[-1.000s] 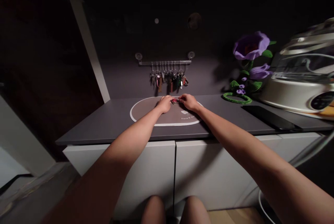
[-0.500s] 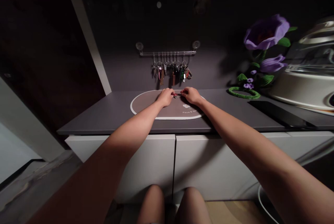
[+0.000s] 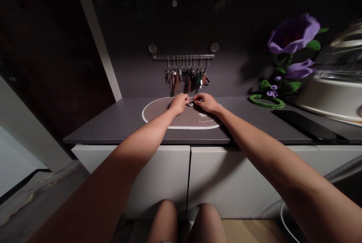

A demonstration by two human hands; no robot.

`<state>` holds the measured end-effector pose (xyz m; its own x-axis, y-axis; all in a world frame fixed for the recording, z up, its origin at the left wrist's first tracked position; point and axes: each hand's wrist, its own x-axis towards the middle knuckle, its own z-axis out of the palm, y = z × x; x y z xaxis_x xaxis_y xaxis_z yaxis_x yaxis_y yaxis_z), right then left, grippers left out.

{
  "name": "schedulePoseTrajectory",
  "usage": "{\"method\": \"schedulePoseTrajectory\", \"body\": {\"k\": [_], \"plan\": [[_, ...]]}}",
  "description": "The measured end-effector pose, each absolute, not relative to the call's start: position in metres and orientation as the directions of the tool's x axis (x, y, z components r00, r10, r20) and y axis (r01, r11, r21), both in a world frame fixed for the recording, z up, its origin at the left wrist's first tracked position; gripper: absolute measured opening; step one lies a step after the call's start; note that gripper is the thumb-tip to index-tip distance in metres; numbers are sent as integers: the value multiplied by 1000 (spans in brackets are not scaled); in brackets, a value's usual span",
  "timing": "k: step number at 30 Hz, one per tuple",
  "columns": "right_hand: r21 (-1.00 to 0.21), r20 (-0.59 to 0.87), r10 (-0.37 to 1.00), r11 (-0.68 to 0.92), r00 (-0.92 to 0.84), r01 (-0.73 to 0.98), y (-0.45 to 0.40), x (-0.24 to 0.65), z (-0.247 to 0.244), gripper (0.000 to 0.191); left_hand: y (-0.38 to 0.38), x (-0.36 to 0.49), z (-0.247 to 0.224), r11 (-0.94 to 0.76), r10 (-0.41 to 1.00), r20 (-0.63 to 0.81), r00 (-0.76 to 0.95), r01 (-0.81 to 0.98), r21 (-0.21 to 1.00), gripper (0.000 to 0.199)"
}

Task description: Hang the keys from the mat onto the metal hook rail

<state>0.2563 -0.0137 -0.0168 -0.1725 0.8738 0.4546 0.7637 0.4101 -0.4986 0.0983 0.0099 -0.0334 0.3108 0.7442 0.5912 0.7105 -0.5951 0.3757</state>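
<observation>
Over the oval grey-brown mat (image 3: 158,113) with a white rim, my left hand (image 3: 179,104) pinches a small silvery metal item (image 3: 190,103), perhaps keys; it is too small to name surely. My right hand (image 3: 206,102) is close on the other side, its fingertips pinched together at the same item. The hands are almost touching. Behind them, several bunches of keys (image 3: 188,74) hang on rings from a clear hook rail (image 3: 183,57) stuck to the dark wall with suction cups.
A black phone-like slab (image 3: 308,126) lies at the right of the dark countertop (image 3: 104,122). Behind it stand a purple fabric flower (image 3: 294,37) with a green ring base and a cream-coloured appliance (image 3: 333,96). White cabinet doors (image 3: 158,175) are below.
My right hand has moved left, bringing its fingertips up to the item at my left hand. The red bit seen there before is no longer visible; more silvery metal shows.
</observation>
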Motion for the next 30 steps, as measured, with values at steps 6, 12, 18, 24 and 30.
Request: {"method": "schedulePoseTrajectory", "body": {"k": [6,12,18,24,30], "plan": [[-618,439,859,502,-264,605,-15,254,-15,35,6,98,-27,-648,702,656,277,629,428,8],[-694,488,819,574,-302,434,-13,252,-16,36,2,100,-21,-671,706,677,206,499,549,5],[-820,433,855,506,-286,268,-19,247,-15,32,0,101,-18,-660,734,664,143,379,649,5],[-823,467,864,502,-187,267,-22,246,-11,16,0,103,-19,-629,765,638,88,316,710,6],[-794,491,846,533,-209,293,-20,247,-11,17,0,104,-20,-629,768,632,101,307,715,5]]}}
